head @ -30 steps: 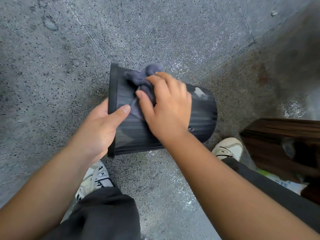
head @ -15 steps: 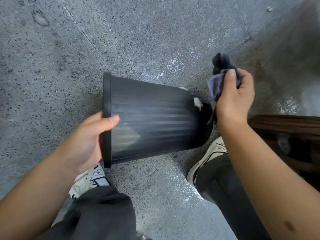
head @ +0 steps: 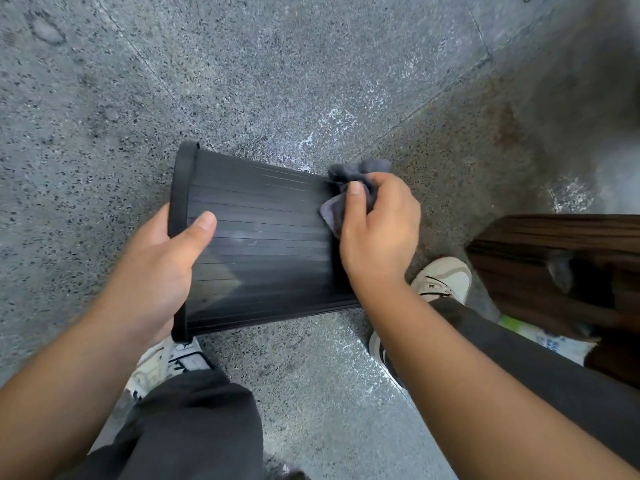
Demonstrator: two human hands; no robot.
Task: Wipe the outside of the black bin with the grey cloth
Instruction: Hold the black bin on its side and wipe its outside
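My right fingers (head: 356, 192) are bunched tight on the grey cloth (head: 349, 183), pressing it to the base end of the black bin (head: 263, 237). Left hand (head: 156, 271) clamps the rim, thumb over the ribbed wall; other fingers hidden, prob inside. Bin's on its side, held off the floor (head: 242, 81) btwn my knees. Risks: cloth is wadded, so little contact w/ the ribs, could skip grooves. One-handed rim grip could let the bin twist if I push hard.
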